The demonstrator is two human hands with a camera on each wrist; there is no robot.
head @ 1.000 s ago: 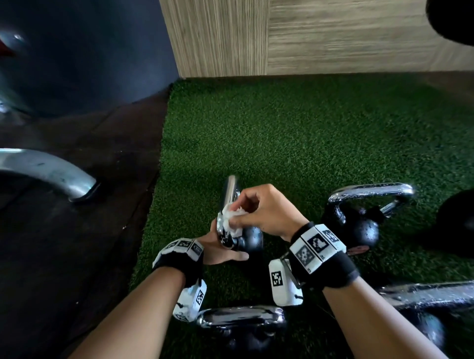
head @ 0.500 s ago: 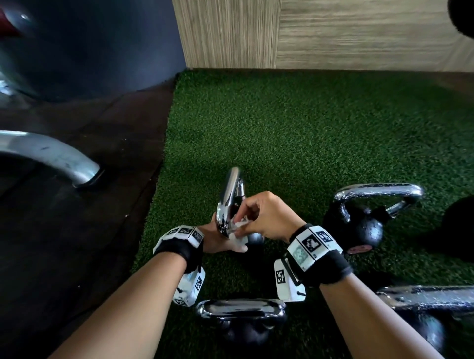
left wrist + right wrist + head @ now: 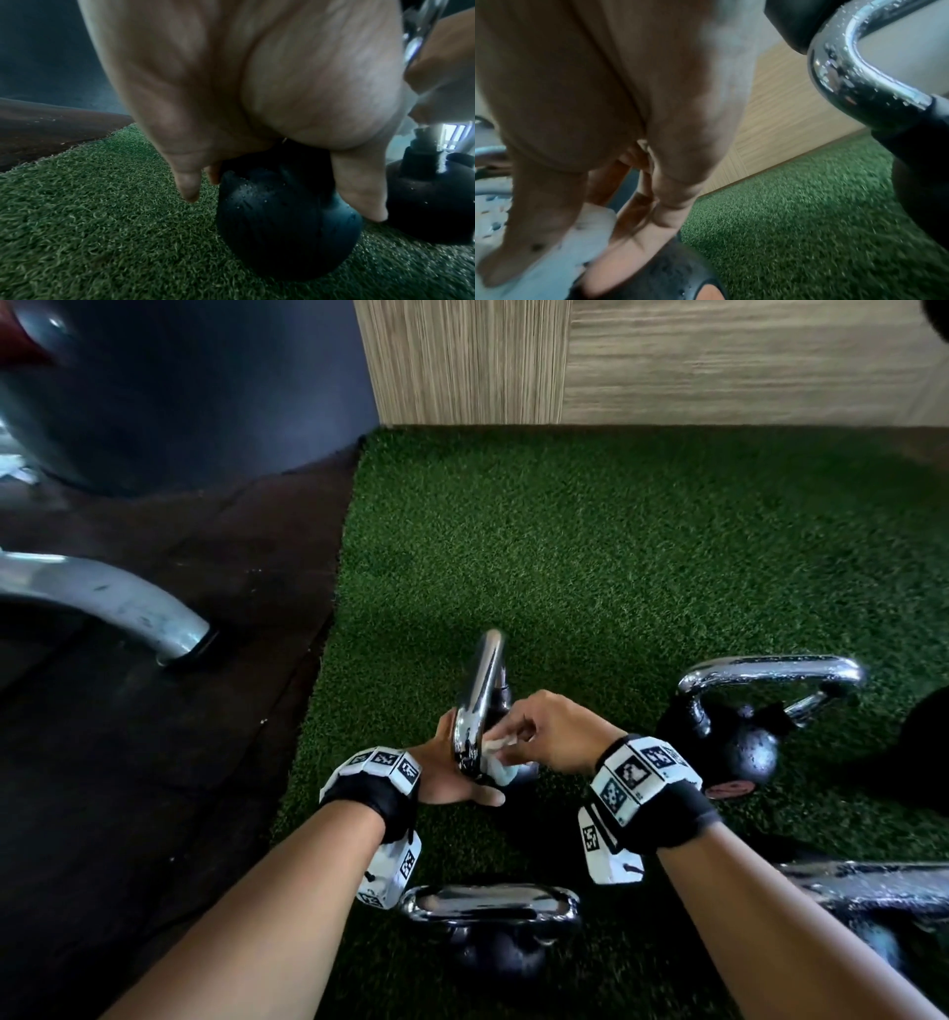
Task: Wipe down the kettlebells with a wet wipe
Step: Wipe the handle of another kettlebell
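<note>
A small kettlebell with a chrome handle [image 3: 482,690] and a black ball [image 3: 282,223] stands on green turf [image 3: 616,557]. My left hand [image 3: 452,778] grips it from the left, palm over the ball's top, fingers and thumb down its sides. My right hand [image 3: 549,731] pinches a crumpled white wet wipe [image 3: 495,752] against the lower end of the handle, where it meets the ball. In the right wrist view the wet wipe [image 3: 577,243] sits under the thumb, just above the black ball [image 3: 670,274].
Three more kettlebells stand close by: one at the right [image 3: 744,737], one near my wrists [image 3: 488,906], one at the lower right [image 3: 873,886]. A chrome machine leg [image 3: 118,603] rests on the dark floor at left. A wood-panel wall [image 3: 667,361] closes the back.
My right hand has slid the wipe down the handle, from its upper side to its lower end by the ball. The left hand keeps its hold.
</note>
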